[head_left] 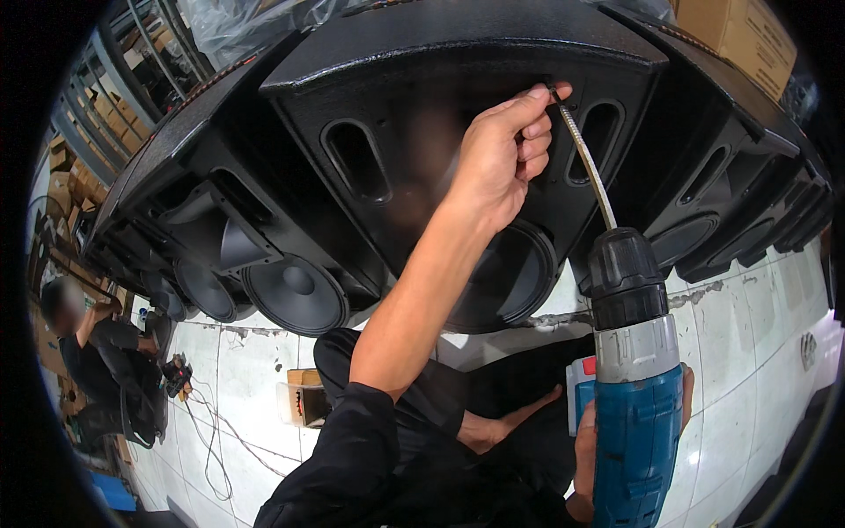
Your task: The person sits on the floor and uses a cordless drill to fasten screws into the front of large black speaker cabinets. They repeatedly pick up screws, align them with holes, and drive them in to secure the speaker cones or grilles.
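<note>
2 hands busy, left hand (502, 154) pinching tip of flexible bit shaft (585, 158) against black speaker cabinet (422, 114), right hand (588, 458) wrapped round blue drill (634, 396) low right, small open cardboard box (304, 400) on white tile floor (757, 352), contents unreadable

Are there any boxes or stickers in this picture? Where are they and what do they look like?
Small open box: on the white tiled floor below the speakers, brown cardboard with a white side.
Big cardboard box: top right, behind the black speaker cabinets, plain brown.
Stacked cartons: far left on shelves, brown, small and blurry.
No screens or signs show.
</note>
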`<state>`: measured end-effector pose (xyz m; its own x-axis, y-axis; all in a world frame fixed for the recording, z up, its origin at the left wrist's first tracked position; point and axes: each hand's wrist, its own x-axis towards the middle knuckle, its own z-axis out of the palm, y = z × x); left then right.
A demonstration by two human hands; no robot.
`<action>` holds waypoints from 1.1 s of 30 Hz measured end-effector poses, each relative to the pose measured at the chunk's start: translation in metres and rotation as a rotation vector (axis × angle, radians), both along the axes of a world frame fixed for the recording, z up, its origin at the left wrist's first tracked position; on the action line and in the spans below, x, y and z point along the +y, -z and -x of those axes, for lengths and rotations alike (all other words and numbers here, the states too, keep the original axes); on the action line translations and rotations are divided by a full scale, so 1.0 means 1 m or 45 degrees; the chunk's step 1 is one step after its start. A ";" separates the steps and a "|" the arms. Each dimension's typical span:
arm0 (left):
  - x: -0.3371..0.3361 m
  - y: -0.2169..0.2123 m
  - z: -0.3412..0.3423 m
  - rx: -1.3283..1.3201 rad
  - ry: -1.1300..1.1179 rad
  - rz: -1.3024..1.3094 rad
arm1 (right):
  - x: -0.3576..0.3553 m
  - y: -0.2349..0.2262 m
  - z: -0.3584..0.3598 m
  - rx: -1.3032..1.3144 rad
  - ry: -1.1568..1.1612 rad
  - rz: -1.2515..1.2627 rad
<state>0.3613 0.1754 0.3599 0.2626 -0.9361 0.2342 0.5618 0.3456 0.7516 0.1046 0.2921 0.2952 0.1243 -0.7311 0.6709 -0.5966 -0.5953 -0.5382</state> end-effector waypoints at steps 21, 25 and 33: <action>0.027 0.067 0.001 0.157 0.289 -0.153 | -0.004 -0.019 -0.001 -0.034 -0.257 -0.115; 0.043 0.095 0.012 0.088 0.314 -0.424 | -0.013 -0.032 0.006 -0.001 -0.328 -0.146; 0.093 0.165 0.021 -0.049 0.489 -0.629 | -0.014 -0.029 0.000 0.025 -0.183 -0.138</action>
<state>0.3401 0.2683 0.1954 -0.1139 -0.9622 -0.2474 0.5463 -0.2687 0.7934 0.1044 0.2782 0.3246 0.2449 -0.7729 0.5854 -0.5205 -0.6142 -0.5932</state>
